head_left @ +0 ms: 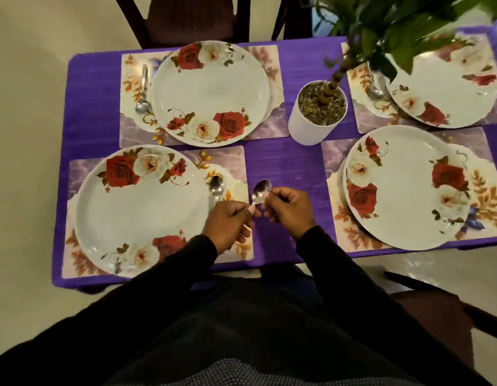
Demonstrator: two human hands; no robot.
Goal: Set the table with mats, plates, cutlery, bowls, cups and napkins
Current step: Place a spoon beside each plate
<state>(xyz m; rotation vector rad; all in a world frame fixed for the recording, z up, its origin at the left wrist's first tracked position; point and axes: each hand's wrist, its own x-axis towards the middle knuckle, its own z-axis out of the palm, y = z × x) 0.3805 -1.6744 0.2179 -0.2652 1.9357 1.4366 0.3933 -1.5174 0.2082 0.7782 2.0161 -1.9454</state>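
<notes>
Right hand [290, 208] pinching a shiny steel spoon [260, 191] right of the near-left rose-patterned white plate [141, 210]; left hand [230, 222] gripping another steel spoon [216, 186] beside that plate's rim.

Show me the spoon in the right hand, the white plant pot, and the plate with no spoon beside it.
spoon [260, 190], head view, bowl.
plant pot [308, 129], head view, outer wall.
plate [408, 207], head view, bare centre.

A white pot [311, 122] holding a leafy plant [394, 26] stands on the purple tablecloth [280, 165], with seemingly dark wooden chairs [186, 20] around
</notes>
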